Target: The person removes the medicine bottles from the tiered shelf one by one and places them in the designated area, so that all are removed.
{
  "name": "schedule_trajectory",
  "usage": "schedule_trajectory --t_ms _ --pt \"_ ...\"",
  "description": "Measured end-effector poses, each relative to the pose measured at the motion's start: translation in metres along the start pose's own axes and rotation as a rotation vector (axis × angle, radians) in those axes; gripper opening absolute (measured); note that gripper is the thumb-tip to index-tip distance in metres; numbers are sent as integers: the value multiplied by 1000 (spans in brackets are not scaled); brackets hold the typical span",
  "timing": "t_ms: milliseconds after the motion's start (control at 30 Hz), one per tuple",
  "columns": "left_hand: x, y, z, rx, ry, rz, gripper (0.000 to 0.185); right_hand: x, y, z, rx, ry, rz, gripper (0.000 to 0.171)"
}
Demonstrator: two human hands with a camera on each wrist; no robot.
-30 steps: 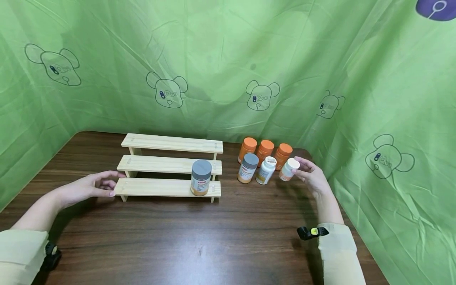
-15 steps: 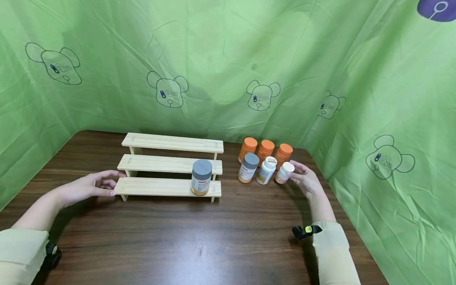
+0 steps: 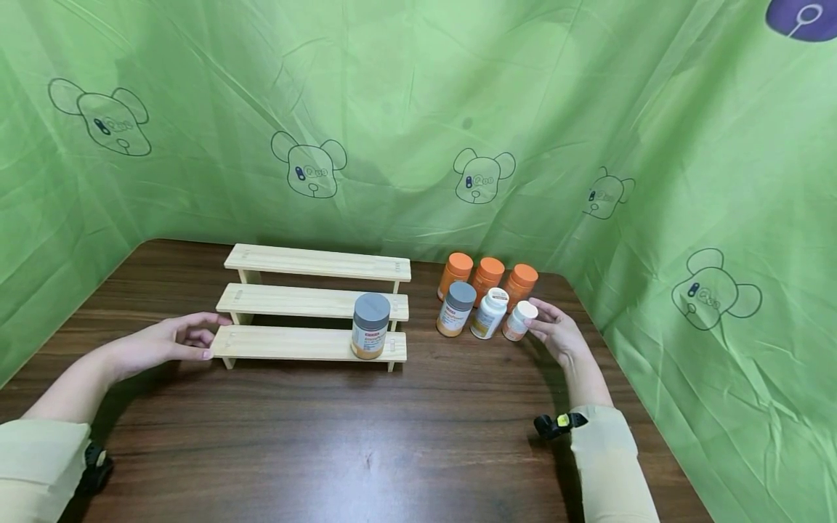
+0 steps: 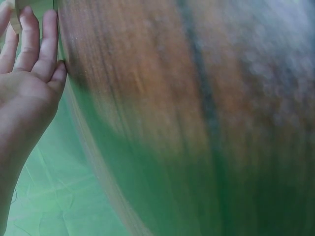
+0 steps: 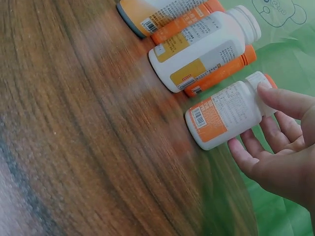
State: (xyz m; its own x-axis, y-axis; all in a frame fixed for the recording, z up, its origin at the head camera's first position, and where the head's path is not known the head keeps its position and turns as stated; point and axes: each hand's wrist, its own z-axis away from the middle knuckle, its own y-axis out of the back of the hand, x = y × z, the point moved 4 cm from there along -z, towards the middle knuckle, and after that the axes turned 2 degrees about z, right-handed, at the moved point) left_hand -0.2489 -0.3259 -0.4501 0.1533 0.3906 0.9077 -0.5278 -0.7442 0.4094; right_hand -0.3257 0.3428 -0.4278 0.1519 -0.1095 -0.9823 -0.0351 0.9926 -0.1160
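The right hand point(image 3: 556, 335) holds the small white-capped bottle point(image 3: 519, 320), thumb on the cap and fingers curled lightly round the body; the bottle stands on the table point(image 3: 392, 436), at the right end of the front row of bottles. Beside it stand a taller white bottle point(image 3: 488, 313) and a grey-capped bottle point(image 3: 454, 308), with three orange bottles point(image 3: 487, 276) behind. The left hand point(image 3: 166, 339) rests with fingers nearly straight against the left end of the stepped wooden rack point(image 3: 314, 305), apparently steadying it. A grey-capped jar point(image 3: 369, 325) stands upright on the lowest step.
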Motion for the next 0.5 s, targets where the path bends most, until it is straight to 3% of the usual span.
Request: schedule_trajectory --t_ms 267,500 --pt "-1 0 1 -8 -6 18 54 -1 -1 -1 -29 23 13 67" --pt "0 0 0 -7 5 18 55 -6 0 7 -29 78 77 45"
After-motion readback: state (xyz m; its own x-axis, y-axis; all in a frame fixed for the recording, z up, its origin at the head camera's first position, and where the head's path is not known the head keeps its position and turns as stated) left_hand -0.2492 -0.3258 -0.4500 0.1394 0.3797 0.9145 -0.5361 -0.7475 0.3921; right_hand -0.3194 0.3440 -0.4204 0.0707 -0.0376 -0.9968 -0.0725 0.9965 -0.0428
